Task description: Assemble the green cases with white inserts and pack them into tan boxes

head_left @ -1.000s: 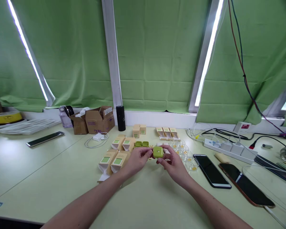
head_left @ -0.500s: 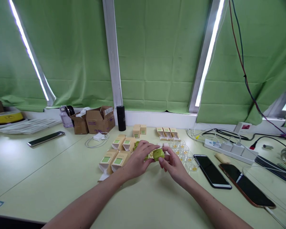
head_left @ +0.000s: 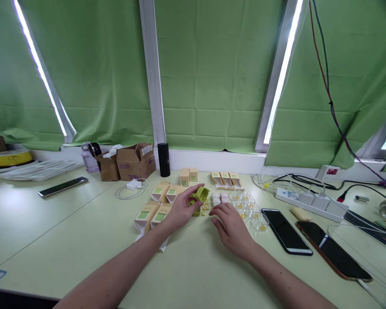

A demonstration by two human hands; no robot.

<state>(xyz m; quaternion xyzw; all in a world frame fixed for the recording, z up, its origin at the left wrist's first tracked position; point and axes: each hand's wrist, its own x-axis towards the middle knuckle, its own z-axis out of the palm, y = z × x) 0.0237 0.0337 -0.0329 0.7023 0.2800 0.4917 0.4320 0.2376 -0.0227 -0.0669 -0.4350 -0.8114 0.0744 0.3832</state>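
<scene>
My left hand [head_left: 182,209] is closed on a small green plastic case [head_left: 202,194], which it holds tilted with a hollow side showing. Other green cases [head_left: 196,212] lie below it, partly hidden by the fingers. My right hand [head_left: 230,225] is bent over the table with thumb and fingers apart, and nothing shows in it. Just beyond its fingertips sit several pale pinkish-white blocks [head_left: 224,196]. Small yellowish pieces [head_left: 206,207] lie between the two hands. Clear plastic cups [head_left: 243,205] with yellow spots stand to the right of my right hand.
Opened kraft boxes [head_left: 144,213] with green labels stand on the left, more kraft boxes [head_left: 225,180] at the back. Two phones [head_left: 286,231] and a power strip [head_left: 312,201] with cables lie right. A black bottle [head_left: 163,159] and cardboard boxes [head_left: 135,163] stand at the rear.
The green case, formerly between both hands, is now in my left hand, farther left and raised. My right hand has let go of it and lowered toward the table near the pale blocks.
</scene>
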